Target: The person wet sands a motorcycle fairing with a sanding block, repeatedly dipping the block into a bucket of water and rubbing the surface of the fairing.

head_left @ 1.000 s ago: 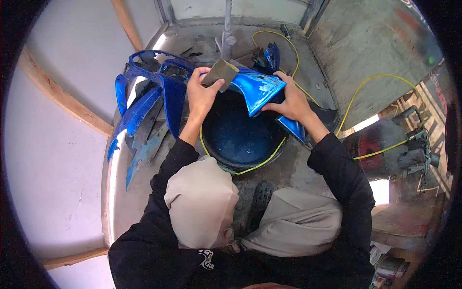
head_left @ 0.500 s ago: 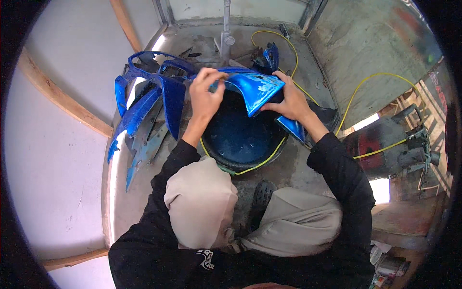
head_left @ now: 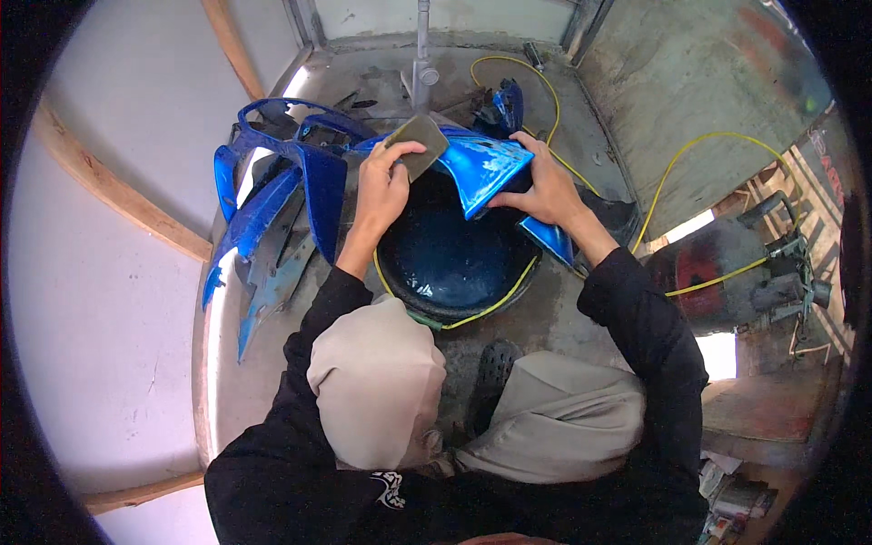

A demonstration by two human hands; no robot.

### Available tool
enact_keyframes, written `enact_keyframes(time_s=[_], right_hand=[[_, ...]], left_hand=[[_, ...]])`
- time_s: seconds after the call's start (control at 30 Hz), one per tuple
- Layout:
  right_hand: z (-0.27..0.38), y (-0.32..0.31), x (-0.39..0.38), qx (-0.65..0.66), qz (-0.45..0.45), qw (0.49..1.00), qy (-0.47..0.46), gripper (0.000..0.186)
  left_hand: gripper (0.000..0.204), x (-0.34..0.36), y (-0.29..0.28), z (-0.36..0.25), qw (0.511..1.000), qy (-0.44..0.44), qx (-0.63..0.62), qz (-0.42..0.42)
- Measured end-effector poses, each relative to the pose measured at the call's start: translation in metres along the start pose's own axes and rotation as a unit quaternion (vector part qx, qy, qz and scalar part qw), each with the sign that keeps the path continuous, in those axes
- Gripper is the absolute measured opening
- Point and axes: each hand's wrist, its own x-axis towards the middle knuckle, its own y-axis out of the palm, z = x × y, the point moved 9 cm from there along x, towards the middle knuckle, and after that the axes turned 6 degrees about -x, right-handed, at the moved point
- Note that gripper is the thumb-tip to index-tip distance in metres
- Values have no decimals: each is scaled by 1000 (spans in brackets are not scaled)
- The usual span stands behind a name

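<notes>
My left hand point(head_left: 380, 193) pinches an olive-brown sheet of sandpaper point(head_left: 427, 143), which is bent slightly and tilted up. It is beside the left end of a glossy blue plastic fairing panel point(head_left: 486, 168); I cannot tell whether the two touch. The panel's upper face has pale, worn patches. With the thumb below and the fingers over its right end, my right hand point(head_left: 552, 186) grips this panel above a round black tub point(head_left: 445, 312) of dark liquid. A smaller blue piece point(head_left: 549, 238) shows under my right wrist.
More blue fairing parts point(head_left: 325, 186) lie on the floor at left, beside a pale wall point(head_left: 118, 300). A grey pipe point(head_left: 423, 54) stands behind the tub. A yellow hose point(head_left: 556, 100) loops around the tub towards a dark tank point(head_left: 713, 272) at right.
The sandpaper in my left hand has swung up and now shows its broad face, off the panel's upper left. My right hand keeps its hold on the panel.
</notes>
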Motion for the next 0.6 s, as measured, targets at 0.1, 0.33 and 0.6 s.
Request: enact_keyframes(time_s=[0.1, 0.33, 0.6], right_hand=[[5, 1, 2, 8, 6, 1000, 5, 129], [-4, 1, -1, 15, -5, 1000, -3, 128], [-2, 2, -1, 13, -8, 1000, 0, 128]], left_hand=[[44, 4, -11, -6, 996, 77, 1, -40], [35, 4, -6, -22, 994, -75, 19, -80], [38, -16, 45, -49, 984, 161, 50, 60]])
